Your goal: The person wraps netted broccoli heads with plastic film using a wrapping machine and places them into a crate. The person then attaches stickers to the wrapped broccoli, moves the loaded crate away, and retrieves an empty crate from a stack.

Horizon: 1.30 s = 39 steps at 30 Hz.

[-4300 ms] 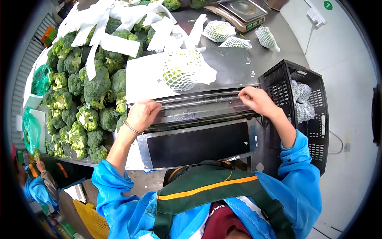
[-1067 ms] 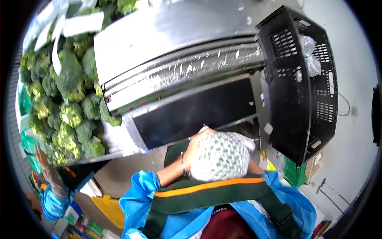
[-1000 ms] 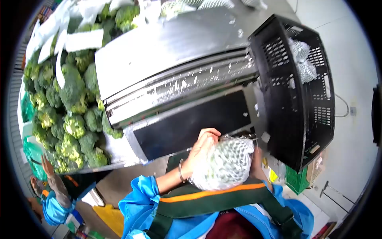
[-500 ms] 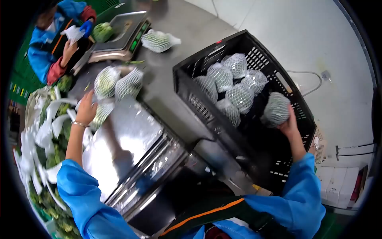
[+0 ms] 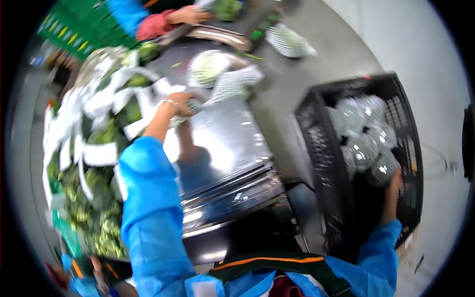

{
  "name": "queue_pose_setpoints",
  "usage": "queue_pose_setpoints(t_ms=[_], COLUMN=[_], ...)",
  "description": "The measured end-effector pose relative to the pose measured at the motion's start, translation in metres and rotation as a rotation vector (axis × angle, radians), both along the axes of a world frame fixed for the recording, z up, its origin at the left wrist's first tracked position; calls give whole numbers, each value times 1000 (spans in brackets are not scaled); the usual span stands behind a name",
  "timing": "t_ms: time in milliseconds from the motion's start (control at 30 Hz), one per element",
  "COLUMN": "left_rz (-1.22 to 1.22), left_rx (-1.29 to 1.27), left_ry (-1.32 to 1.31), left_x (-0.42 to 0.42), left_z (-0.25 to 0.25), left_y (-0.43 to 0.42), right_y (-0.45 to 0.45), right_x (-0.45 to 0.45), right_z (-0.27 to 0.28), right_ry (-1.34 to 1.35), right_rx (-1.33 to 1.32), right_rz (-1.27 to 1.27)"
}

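Observation:
My left hand (image 5: 179, 103) is bent over a vegetable head in white foam netting (image 5: 177, 120) at the far left corner of the shiny metal wrapping machine (image 5: 222, 133). Its fingers look curled on the netting, though blurred. Close by lie a pale green head in netting (image 5: 208, 69) and another netted piece (image 5: 232, 85). Inside the black crate (image 5: 324, 163), my right hand (image 5: 393, 187) grips a film-wrapped, netted vegetable head (image 5: 383, 168); its fingers are partly hidden. That head sits against several other wrapped heads (image 5: 363, 151).
Leafy green vegetables and white foam nets (image 5: 101, 109) are heaped at left. Across the table, a co-worker's hand (image 5: 190, 15) is at a scale (image 5: 222, 34) beside a green head (image 5: 227, 9). Another netted head (image 5: 289, 40) lies behind the crate.
My view has turned, shifting the scene. My right hand has brought the wrapped head up against the others in the crate. My left hand has moved onto the netted head by the machine.

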<state>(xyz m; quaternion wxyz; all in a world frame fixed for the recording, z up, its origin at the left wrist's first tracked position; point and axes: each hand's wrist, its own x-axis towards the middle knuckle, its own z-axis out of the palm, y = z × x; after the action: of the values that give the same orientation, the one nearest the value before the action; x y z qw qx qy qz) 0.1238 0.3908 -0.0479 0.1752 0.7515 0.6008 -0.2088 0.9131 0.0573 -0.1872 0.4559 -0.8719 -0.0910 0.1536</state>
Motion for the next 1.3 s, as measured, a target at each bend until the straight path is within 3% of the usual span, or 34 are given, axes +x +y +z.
queue_pose_setpoints(t_ms=[33,67,133,200,267,300,367,400,433,500,533,633,700,767,800,833,867,933,1000,1033,1067,1133,1200,1267,1300], left_rz=[79,163,319,666,779,839,902,930,985,1069,1090,1076,860,543,382,400,418,415,444,415,574,953,1150,1051,968], left_rx=[152,299,492,338,214,163,63,42,7,-53,-111,-210,289,768,954,856,739,706,716,760,596,186,18,-348,-129], left_ry=[-95,-271,-653,-1011,-1184,-1204,-1315,-1358,-1355,-1311,-1281,-1303,-958,-475,-154,-76,2,54,-265,-221,-527,-1121,-1479,-2100,-2098], left_x=[-22,-48,-107,-98,-95,-91,-93,-90,-89,-86,-86,-96,-104,-111,-110,-109,-107,-99,-105,-109,-116,-133,-145,-159,-161], left_z=[-1,1,2,84,128,141,121,107,90,69,68,67,62,60,67,62,54,36,15,8,20,52,57,66,91], left_y=[-9,-15,-21,-76,-125,-155,-201,-223,-242,-273,-285,-302,-334,-385,-409,-417,-428,-418,-402,-397,-398,-421,-447,-463,-459], right_y=[8,-12,6,24,10,-17,-19,-20,-33,-53,-59,-75,-62,-13,13,33,43,43,47,52,54,43,33,33,41], right_x=[-33,27,-33,-191,-302,-366,-450,-492,-531,-570,-582,-627,-645,-619,-595,-576,-555,-559,-570,-563,-556,-538,-523,-516,-513], right_z=[53,25,104,246,333,366,378,384,386,392,397,370,362,321,292,264,220,177,175,172,175,202,231,277,296], right_ry=[-238,-433,-286,35,-307,-354,-652,-678,-703,-536,-352,-339,-562,-862,-643,-698,-1190,-1237,-1059,-865,-681,88,195,141,91], right_rx=[-578,-506,262,436,311,211,852,1138,1369,1493,1378,1379,1031,915,451,36,-340,-329,-294,-197,-214,-73,-22,23,149], right_rz=[-5,-1,230,453,1087,1241,1918,2265,2244,2301,2394,2525,2622,2155,1821,1602,1429,1424,1479,1471,1498,1506,1489,1644,1714])
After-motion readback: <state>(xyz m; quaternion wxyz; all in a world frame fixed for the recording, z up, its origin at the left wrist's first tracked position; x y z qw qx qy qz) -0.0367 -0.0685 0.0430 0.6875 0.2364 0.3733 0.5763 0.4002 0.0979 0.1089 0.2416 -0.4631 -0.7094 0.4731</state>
